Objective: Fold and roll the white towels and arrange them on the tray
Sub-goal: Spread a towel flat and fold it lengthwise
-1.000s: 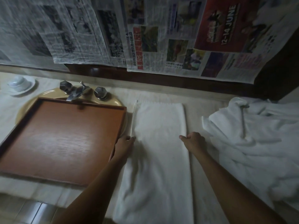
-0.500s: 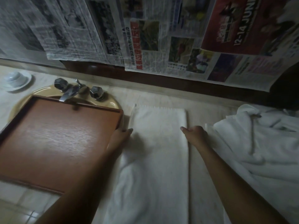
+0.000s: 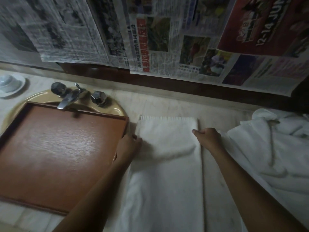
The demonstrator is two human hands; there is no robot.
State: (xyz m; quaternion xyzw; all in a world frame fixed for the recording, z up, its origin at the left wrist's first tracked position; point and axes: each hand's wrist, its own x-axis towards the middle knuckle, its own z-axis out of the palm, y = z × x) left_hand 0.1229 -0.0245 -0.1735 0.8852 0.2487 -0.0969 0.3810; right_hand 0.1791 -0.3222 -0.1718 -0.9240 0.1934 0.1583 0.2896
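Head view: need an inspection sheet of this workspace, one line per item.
Surface: pale countertop, dim light.
Job's things: towel folded into a long strip, lying flat, unrolled; wooden tray over the sink, no towels on it.
Clutter: heap of white cloth at right; cup on a saucer far left.
Hands: left hand at towel's left edge, grip unclear; right hand pinches its right edge.
Cables: nothing seen.
Surroundings: faucet behind tray; newspapers on the wall.
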